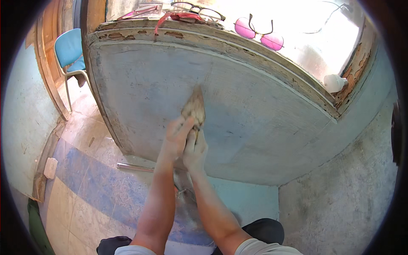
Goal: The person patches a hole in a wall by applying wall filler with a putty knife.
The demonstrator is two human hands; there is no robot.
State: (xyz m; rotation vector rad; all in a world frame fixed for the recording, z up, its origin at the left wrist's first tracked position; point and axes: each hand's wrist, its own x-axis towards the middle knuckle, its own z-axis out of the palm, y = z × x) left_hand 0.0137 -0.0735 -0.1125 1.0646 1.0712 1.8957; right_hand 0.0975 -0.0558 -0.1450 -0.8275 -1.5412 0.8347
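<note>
A trowel [195, 105] with a pointed, dusty, tan blade is held up against the blue-grey wall [144, 80], its tip directed up and away from me. My left hand [175, 134] is closed round it near the base of the blade. Just below and to the right, pressed close to the left, my right hand [195, 148] is closed on the handle. The fingers cover most of that handle. Pale dust coats both hands and wrists. Slight blur on the blade hides whether its edge touches the wall.
Along the worn wooden sill [238, 40] lie eyeglasses [199, 12], pink-tinted glasses [259, 34], a red cloth [185, 18] and a white light bulb [334, 83]. A blue chair [69, 49] stands beyond the wall's left edge. A metal tube [135, 167] lies below, left of my forearms.
</note>
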